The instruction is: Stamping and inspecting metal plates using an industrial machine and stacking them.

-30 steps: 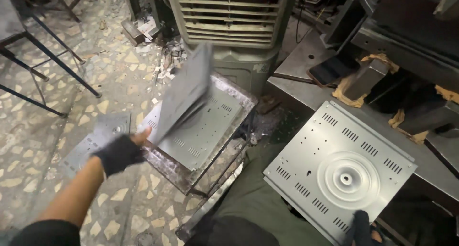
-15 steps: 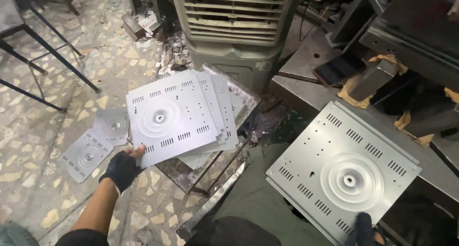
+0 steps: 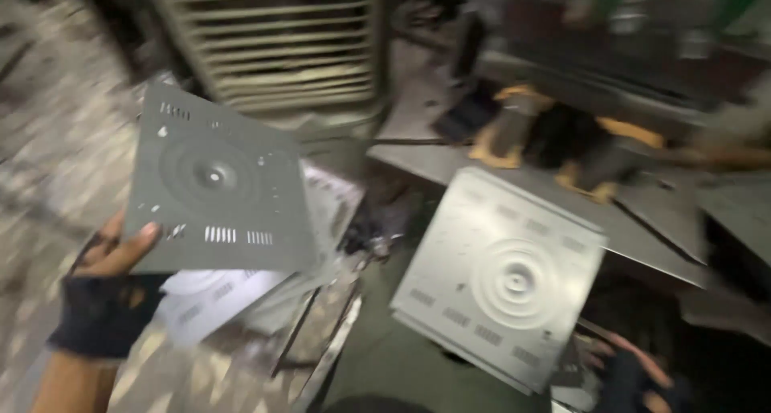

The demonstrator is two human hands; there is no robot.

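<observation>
My left hand [image 3: 108,288], in a dark fingerless glove, is closed on the near-left corner of a square perforated metal plate [image 3: 217,192]: the thumb [image 3: 132,248] lies on the plate's upper face and the remaining fingers are hidden beneath it, so the pinch is inferred from the thumb alone. The held plate rises away from that corner toward the far right, tilted with its face turned to the camera; its stamped concentric rings and short rows of slots are visible, and being roughly square it shows no clear long axis. Directly below and just right of it lies a stack of similar plates [image 3: 241,296] on a metal stand [image 3: 321,341], partly covered by the held plate. To the right, well apart from the held plate, a second ringed plate [image 3: 502,276] rests on the edge of a grey work surface [image 3: 642,228]. My right hand [image 3: 634,373] sits near that second plate's near-right corner, low in the frame; it is blurred and partly cut off, and I cannot tell whether its fingers are open or closed or whether they touch the plate. The left hand is the one engaged with the held plate; the right is nearer the resting one. Beyond, a louvred cooler housing [image 3: 281,47] stands far centre, and dark machine parts with yellow patches [image 3: 554,132] lie far right; motion blur softens all detail.
</observation>
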